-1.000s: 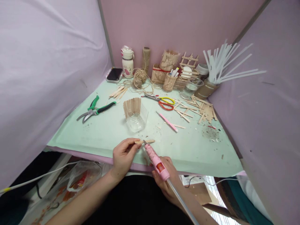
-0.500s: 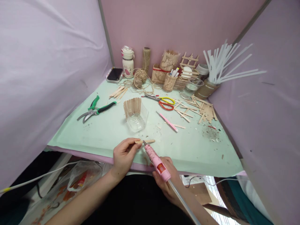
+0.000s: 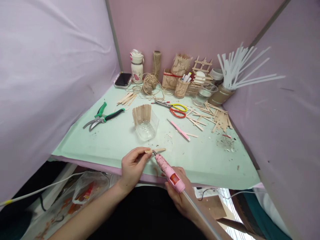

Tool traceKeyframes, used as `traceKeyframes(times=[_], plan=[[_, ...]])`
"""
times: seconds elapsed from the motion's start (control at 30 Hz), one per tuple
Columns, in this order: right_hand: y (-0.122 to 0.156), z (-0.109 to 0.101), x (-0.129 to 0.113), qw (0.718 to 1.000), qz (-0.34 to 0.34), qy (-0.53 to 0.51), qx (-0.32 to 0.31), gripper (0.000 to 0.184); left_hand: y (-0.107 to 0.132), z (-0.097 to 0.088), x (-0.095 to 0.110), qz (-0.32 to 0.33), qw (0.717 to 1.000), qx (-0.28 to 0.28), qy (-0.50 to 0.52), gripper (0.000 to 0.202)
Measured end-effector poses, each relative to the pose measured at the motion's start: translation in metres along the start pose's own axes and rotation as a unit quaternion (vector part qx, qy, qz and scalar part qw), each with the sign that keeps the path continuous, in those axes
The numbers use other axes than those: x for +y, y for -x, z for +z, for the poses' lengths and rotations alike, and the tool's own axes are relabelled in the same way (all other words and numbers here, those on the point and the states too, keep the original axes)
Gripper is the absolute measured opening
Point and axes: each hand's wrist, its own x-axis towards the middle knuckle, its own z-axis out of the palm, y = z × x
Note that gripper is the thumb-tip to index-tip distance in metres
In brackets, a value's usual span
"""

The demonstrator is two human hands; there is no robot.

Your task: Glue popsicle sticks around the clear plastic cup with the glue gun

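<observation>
My left hand (image 3: pixel 132 166) pinches one end of a short wooden craft stick (image 3: pixel 160 150) just above the near edge of the mint-green table (image 3: pixel 112 140). My right hand (image 3: pixel 178 195) is wrapped round a pink glue gun (image 3: pixel 168 170). Its metal tip touches the stick near the held end. A clear glue stick (image 3: pixel 200 213) runs out of the gun's back toward me. Further up the table stands a clear plastic cup (image 3: pixel 145 124) with wooden sticks fixed along its far side.
Green-handled pliers (image 3: pixel 102 115) lie at left. Yellow and red scissors (image 3: pixel 175 109), a pink craft knife (image 3: pixel 180 130) and loose sticks (image 3: pixel 217 117) lie at right. A flask (image 3: pixel 136 66), twine ball (image 3: pixel 150 82), phone (image 3: pixel 123 79), stick baskets and a jar of white strips (image 3: pixel 225 87) line the back. Fabric walls enclose three sides.
The glue gun's body has slid slightly right and toward me; its tip stays on the stick. My left hand has barely moved.
</observation>
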Motion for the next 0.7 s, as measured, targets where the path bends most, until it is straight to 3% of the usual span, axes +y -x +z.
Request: traceKeyframes(times=[0.4,0.63,0.7], plan=[[0.005,0.023,0.027,0.998,-0.006,0.057,0.033,0.020,-0.001,0.001,0.004,-0.003,1.000,0.008,-0.025,0.012],[0.004,0.014,0.022,0.997,-0.004,0.077,-0.017,0.010,0.000,0.000,0.003,-0.006,1.000,0.006,-0.015,0.011],[0.005,0.014,0.022,0.996,-0.007,0.085,-0.007,0.010,0.000,0.000,0.003,-0.010,1.000,0.008,-0.014,0.011]])
